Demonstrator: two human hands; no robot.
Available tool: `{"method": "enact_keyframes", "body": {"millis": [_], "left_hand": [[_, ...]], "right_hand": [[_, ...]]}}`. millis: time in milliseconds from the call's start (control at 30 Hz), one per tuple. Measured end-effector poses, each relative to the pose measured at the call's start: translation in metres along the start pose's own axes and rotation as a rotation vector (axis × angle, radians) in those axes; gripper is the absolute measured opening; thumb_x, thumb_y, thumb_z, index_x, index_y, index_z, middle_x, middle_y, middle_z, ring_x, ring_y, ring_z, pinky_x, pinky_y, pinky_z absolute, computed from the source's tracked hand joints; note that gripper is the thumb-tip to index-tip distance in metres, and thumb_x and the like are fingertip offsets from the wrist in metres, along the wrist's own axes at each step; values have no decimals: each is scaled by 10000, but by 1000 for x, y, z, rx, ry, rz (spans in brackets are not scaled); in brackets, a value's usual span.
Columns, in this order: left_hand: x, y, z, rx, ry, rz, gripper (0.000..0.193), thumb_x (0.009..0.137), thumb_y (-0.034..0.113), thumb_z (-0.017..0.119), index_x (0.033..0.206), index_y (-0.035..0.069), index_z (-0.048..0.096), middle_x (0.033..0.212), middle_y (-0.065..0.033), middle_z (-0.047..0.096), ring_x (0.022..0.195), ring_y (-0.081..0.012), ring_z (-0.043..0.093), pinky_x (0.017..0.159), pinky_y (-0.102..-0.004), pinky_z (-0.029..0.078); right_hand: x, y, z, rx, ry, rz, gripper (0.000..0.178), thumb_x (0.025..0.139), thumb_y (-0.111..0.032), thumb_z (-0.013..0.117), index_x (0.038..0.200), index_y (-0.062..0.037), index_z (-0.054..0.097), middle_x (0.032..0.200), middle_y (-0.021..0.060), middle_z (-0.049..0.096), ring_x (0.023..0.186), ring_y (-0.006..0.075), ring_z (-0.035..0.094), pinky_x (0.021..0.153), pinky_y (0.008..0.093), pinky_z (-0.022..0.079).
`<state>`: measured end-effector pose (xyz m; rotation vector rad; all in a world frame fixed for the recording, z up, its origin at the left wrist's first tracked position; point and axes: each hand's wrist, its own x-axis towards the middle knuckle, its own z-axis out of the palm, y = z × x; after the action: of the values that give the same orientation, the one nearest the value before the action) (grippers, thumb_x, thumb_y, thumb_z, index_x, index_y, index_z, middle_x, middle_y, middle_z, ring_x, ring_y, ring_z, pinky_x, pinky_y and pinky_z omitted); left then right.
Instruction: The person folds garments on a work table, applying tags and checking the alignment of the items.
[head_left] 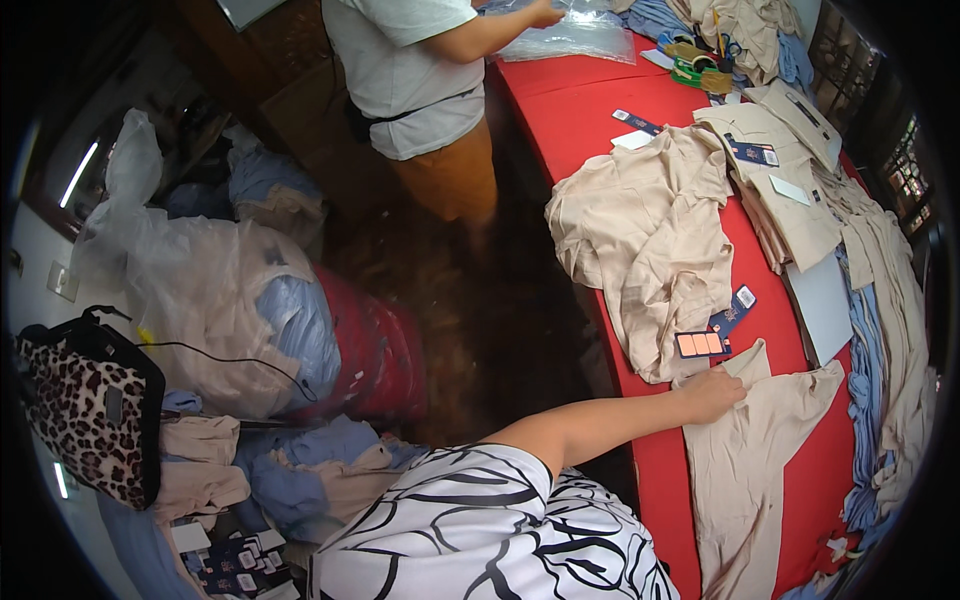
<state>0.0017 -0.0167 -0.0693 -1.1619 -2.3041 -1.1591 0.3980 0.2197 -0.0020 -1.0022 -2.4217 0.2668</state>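
Observation:
My left hand [714, 396] reaches across to the red-covered table and rests on a beige garment [745, 480]. Its fingers are curled at the garment's upper left edge and look closed on the fabric. The garment lies fairly flat, with two narrower ends spreading at its far side. Just beyond my hand is a crumpled beige garment [650, 230]. A dark card with peach-coloured stickers [703, 344] and a navy tag [733, 309] lie at its near edge. My right hand is out of sight.
Folded beige garments [785, 185] with navy tags line the table's right side, by a white board [822, 310]. Tape dispensers [700, 72] sit farther back. Another person [415, 80] handles clear plastic bags [570, 40]. Left are a plastic-wrapped bundle [220, 300] and leopard-print bag [85, 420].

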Motion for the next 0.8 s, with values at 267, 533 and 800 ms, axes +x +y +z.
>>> {"method": "enact_keyframes", "body": {"millis": [267, 533, 800], "left_hand": [[5, 1, 10, 253, -167, -189, 122, 794, 141, 581, 871, 66, 639, 825, -94, 641, 833, -260, 664, 771, -451, 492], [20, 0, -30, 152, -122, 57, 293, 751, 15, 608, 1036, -23, 550, 1044, -207, 563, 995, -394, 532, 860, -471, 432], [18, -3, -28, 134, -140, -74, 233, 835, 12, 574, 1056, -20, 508, 1000, -197, 542, 1001, -407, 509, 838, -465, 407]], "right_hand": [[117, 201, -54, 281, -151, 300, 396, 978, -253, 549, 1250, 33, 584, 1244, 193, 606, 1133, 312, 565, 1013, 399, 415], [113, 60, -10, -399, 200, -46, 219, 882, -54, 550, 1073, -77, 654, 1131, 146, 626, 1070, 341, 578, 941, 439, 449], [19, 60, 44, -326, 85, 259, 393, 986, -201, 465, 1327, -16, 528, 1431, 180, 463, 1375, 328, 378, 1141, 514, 246]]}}
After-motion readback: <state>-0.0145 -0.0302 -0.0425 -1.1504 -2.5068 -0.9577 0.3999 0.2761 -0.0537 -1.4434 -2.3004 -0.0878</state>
